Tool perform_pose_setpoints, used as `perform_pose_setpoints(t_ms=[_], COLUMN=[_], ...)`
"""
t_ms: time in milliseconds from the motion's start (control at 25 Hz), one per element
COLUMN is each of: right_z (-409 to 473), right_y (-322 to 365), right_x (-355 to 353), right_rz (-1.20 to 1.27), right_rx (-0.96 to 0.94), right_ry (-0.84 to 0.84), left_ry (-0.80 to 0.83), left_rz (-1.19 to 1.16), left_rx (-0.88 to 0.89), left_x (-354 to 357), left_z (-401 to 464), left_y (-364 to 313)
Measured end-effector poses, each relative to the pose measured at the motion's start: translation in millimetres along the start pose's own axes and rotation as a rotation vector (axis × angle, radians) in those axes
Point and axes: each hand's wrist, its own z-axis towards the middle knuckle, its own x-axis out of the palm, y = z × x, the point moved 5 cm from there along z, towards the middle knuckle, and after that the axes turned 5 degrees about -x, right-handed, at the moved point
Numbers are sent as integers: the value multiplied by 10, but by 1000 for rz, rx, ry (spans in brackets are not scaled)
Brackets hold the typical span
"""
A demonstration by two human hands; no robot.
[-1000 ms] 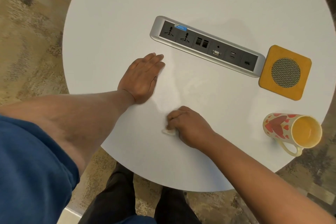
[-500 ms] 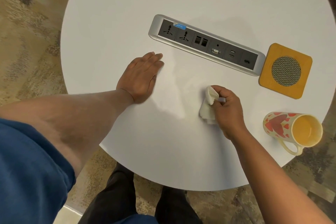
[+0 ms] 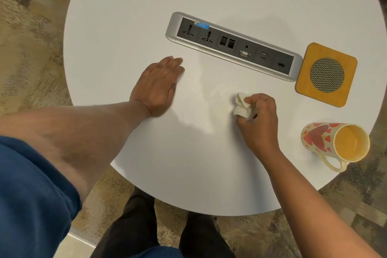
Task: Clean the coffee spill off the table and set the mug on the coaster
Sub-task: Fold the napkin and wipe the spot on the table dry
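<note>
Right hand (image 3: pixel 259 119) clutches a crumpled white tissue (image 3: pixel 241 107) on the table (image 3: pixel 188 163); left hand (image 3: pixel 158 88) rests flat, fingers straight

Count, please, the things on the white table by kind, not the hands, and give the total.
Mug: 1
Coaster: 1
Socket strip: 1
Crumpled tissue: 1, held in the right hand
Total: 4

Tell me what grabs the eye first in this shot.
The right hand grips a crumpled white tissue at mid-table, while the left hand lies flat beside it. At the right edge a heart-patterned mug lies tipped on its side, short of the orange coaster, which sits next to the silver socket strip.
</note>
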Motion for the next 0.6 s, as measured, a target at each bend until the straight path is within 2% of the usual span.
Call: perform_pose_setpoints(t_ms=[120,280,480,600], right_z=[-11,16,-5,-209], right_y=[-30,-132,29,198], right_x=[-28,-108,-103,91], right_rz=[-62,-141,-235,-249], right_rx=[2,81,-151,-171], right_ry=[-92,-94,0,54], left_ry=[-2,-7,-10,-15], left_rz=[-4,-5,-4,-3], left_rx=[3,3,17,15], left_x=[0,9,25,34], left_z=[2,1,8,9], left_y=[3,10,24,24])
